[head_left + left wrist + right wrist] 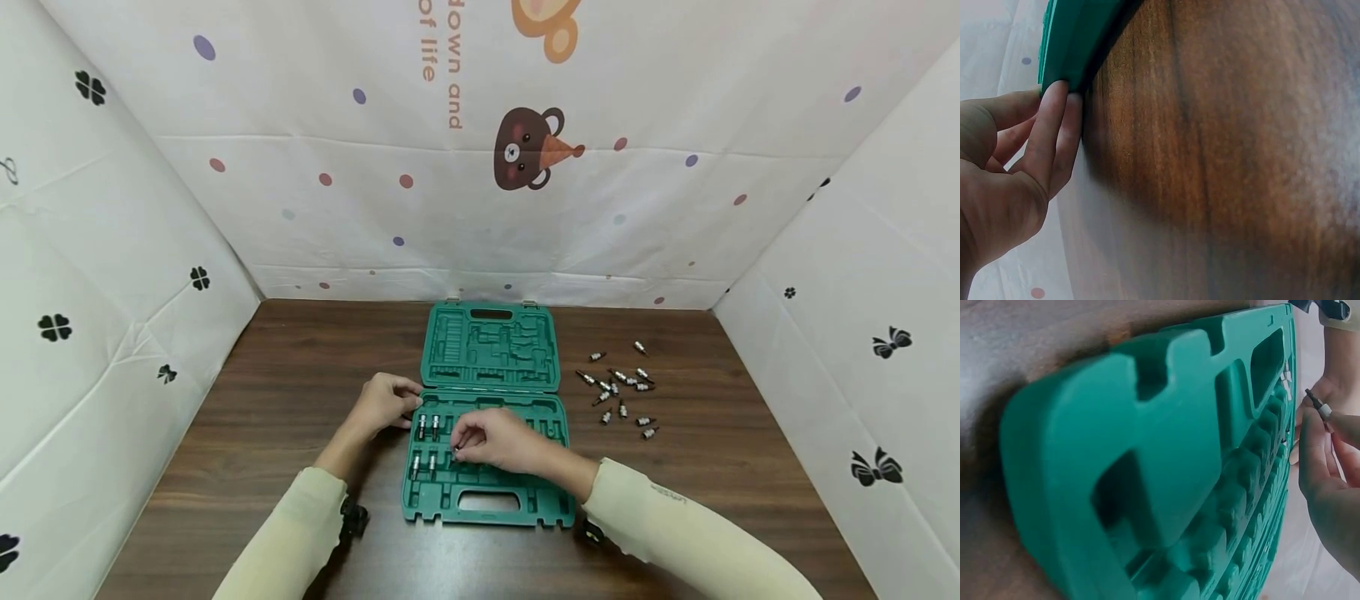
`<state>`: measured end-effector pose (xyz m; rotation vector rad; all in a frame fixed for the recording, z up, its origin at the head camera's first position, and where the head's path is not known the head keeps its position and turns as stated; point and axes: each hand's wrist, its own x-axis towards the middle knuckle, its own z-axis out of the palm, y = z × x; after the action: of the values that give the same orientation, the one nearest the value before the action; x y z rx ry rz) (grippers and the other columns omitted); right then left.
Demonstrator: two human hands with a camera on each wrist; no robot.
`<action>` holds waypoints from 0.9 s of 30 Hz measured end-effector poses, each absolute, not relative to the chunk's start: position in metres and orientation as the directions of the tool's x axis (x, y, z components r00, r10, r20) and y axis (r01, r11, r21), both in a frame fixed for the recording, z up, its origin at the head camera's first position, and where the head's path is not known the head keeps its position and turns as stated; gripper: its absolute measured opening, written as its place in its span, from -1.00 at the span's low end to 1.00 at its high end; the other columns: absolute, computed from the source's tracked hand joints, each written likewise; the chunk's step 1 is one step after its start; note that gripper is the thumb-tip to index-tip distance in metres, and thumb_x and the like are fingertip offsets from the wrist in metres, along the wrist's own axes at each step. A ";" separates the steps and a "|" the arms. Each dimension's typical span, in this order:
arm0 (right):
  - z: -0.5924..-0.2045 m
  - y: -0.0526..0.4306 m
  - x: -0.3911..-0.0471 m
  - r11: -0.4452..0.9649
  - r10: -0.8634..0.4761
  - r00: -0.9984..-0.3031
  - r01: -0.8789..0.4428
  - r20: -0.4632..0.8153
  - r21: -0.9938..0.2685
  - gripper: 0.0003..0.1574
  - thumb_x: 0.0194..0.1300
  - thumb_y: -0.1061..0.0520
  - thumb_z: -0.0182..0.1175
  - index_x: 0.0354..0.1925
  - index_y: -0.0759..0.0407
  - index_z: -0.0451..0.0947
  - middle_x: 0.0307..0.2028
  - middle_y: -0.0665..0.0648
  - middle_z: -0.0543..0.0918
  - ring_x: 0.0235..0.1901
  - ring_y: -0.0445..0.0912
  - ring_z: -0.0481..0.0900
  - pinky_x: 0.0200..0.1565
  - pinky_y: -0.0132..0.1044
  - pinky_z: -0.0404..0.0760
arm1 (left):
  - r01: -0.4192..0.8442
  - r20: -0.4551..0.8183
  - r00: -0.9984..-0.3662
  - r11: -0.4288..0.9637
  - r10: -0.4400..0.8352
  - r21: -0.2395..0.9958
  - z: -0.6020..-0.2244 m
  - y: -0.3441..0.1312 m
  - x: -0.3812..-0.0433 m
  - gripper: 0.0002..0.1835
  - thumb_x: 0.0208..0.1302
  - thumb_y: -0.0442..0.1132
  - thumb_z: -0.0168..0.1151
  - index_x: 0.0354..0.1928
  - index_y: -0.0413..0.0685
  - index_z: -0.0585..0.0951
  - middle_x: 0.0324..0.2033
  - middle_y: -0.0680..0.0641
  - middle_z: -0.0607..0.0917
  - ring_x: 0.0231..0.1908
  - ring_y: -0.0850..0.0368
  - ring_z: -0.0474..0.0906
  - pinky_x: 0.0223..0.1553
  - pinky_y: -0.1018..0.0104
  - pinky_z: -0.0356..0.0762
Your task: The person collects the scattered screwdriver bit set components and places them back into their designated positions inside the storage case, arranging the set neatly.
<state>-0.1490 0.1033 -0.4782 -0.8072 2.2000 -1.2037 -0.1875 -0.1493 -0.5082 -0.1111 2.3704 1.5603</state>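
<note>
My right hand (501, 440) hovers over the lower tray of the open green case (525, 492), fingers curled down and pinching a small bit (1317, 406) between thumb and fingertips. In the right wrist view the bit's dark tip sticks out past my fingers, its silver collar just at the pinch, so its long axis runs out along my fingertips toward the tray rather than across them. From the head view the bit sits at the left underside of my hand, directly above the middle row of slots, just right of the seated bits (428, 427) that stand in the tray's left part (four, as far as I can count). The empty slot I am nearest lies below and a touch left of the pinch; I cannot tell whether the tip already touches the plastic.

My left hand (386, 402) rests at the case's left edge, near the hinge line. In the left wrist view its fingers (1047, 140) lie straight and together, their tips pressed against the green rim, with the table (1222, 156) beside them. It holds nothing.

The loose bits (621, 385) lie scattered on the table right of the lid, well apart from both hands, nearer my right. That forearm comes in from the lower right, wrist bent inward.
</note>
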 end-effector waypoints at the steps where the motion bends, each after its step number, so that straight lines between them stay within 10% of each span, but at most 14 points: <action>1: -0.478 0.102 -0.149 0.436 -0.702 -0.698 -0.264 -0.141 -0.860 -0.90 0.37 0.22 0.38 -0.14 0.15 0.70 -0.21 -0.02 0.77 -0.19 -0.20 0.73 -0.15 -0.44 0.72 | -0.227 -0.290 -0.952 0.409 0.099 0.884 -0.508 -0.149 -0.188 -0.76 0.41 -0.40 0.30 0.07 -0.20 0.75 -0.19 -0.19 0.76 -0.36 0.10 0.72 -0.40 0.19 0.80; 27: -0.483 0.082 -0.146 0.553 -0.751 -0.657 -0.571 -0.066 -0.607 -0.96 0.37 0.15 0.40 -0.22 0.07 0.71 -0.26 -0.05 0.69 -0.29 -0.35 0.53 -0.26 -0.53 0.60 | -0.219 -0.283 -0.954 0.417 0.097 0.882 -0.508 -0.149 -0.187 -0.77 0.40 -0.41 0.31 0.04 -0.21 0.76 -0.20 -0.20 0.76 -0.39 0.10 0.71 -0.42 0.20 0.80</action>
<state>-0.1464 0.0820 -0.4832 -1.0895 2.4738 -0.7978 -0.1867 -0.1487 -0.5082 -0.1062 2.3860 1.5506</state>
